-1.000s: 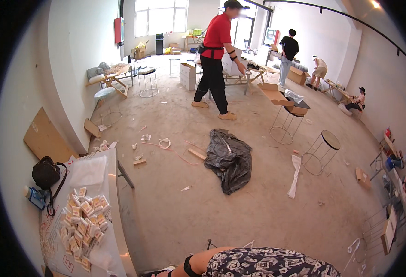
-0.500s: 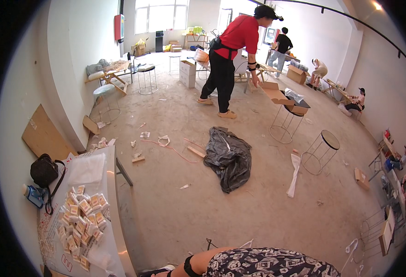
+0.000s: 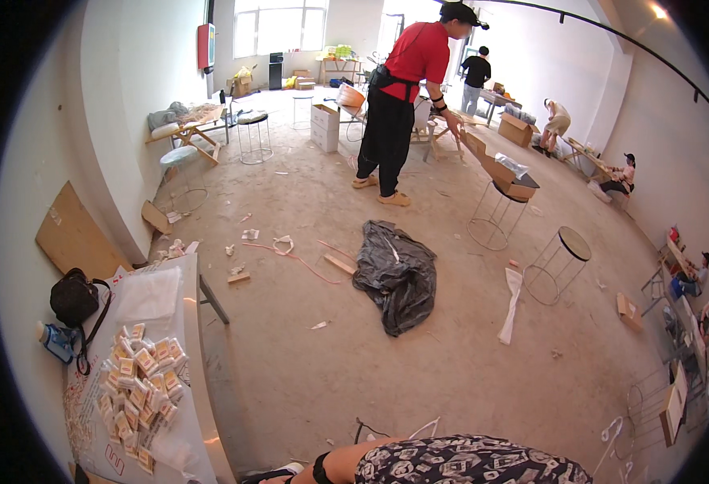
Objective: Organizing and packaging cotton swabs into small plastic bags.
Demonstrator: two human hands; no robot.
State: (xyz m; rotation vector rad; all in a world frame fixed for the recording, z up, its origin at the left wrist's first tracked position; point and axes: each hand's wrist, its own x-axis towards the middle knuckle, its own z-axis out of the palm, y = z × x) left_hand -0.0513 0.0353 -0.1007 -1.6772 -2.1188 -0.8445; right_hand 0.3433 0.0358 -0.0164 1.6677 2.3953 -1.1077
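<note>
1. Small packets (image 3: 139, 387) with printed labels, too small to read, lie heaped mid-desk (image 3: 194, 379).
2. Red print (image 3: 115, 460) marks the desk's near end.
3. A blue container (image 3: 58, 343) sits beside a dark bag (image 3: 74, 296) at the left edge, contents hidden.
4. Left hand, right hand: both out of sight; I cannot tell either grip's opening or hold.

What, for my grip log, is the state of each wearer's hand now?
Left hand: out of view, can't tell.
Right hand: out of view, can't tell.
</note>
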